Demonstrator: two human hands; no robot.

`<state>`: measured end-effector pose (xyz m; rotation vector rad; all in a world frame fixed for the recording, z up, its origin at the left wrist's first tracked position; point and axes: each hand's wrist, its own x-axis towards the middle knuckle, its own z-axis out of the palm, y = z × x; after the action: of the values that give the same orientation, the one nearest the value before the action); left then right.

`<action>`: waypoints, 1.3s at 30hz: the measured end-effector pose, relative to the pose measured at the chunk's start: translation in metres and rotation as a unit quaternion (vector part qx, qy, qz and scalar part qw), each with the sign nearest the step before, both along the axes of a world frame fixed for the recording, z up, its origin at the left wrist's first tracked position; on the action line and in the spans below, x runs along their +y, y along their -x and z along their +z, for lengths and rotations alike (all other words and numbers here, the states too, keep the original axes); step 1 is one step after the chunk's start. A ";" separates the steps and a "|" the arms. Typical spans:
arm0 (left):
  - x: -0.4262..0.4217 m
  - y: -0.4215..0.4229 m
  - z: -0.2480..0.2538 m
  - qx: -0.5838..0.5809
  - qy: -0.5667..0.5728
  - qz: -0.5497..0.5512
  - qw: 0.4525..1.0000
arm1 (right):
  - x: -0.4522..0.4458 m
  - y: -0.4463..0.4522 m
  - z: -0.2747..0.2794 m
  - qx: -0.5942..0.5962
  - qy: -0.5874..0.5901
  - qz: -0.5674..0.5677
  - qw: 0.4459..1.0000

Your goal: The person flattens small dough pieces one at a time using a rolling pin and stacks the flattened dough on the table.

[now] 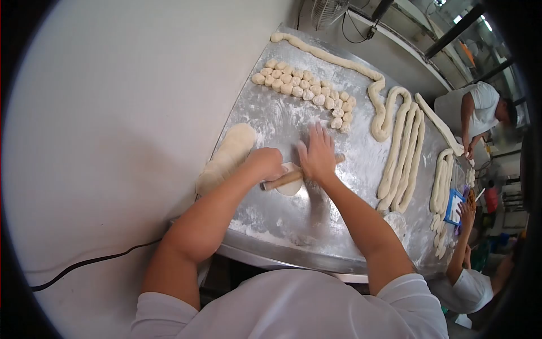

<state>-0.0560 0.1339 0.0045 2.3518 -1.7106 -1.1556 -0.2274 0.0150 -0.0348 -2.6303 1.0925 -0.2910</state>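
Note:
A wooden rolling pin (282, 180) lies slanted across a small flat dough disc (290, 188) on the floured metal table (259, 217). My right hand (319, 153) is flat over the pin's right part, fingers stretched forward and thumb apart. At the disc's far left edge, my left hand (265, 163) is closed with curled fingers, pinching the rim of the dough. The fingertips themselves are partly hidden. Left of that hand rests a thick dough log (230, 148), partly behind my forearm.
Several dough balls (307, 90) sit grouped at the back. Long dough ropes (403, 152) lie folded on the right. A co-worker (477, 107) handles dough at the far right; another person's arm (460, 243) reaches in nearer, by a blue tray (453, 207). A wall (141, 113) borders the left.

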 end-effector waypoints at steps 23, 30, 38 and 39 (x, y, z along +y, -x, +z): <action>0.126 -0.064 0.066 -0.187 -0.103 -0.034 0.976 | 0.065 0.142 -0.003 -0.055 0.019 0.094 0.994; 0.144 -0.059 0.035 -0.326 0.064 -0.023 0.943 | 0.064 0.143 -0.005 -0.056 0.023 0.096 0.994; 0.134 -0.066 0.047 -0.287 -0.013 -0.097 0.953 | 0.065 0.142 -0.001 -0.053 0.020 0.094 0.994; 0.135 -0.068 0.049 -0.280 -0.008 -0.120 0.953 | 0.065 0.142 -0.001 -0.053 0.019 0.094 0.994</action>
<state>0.0119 0.2687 0.0533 2.7195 -2.2010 -0.5282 -0.3691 0.0800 -0.0357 -2.6926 0.8055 -0.4106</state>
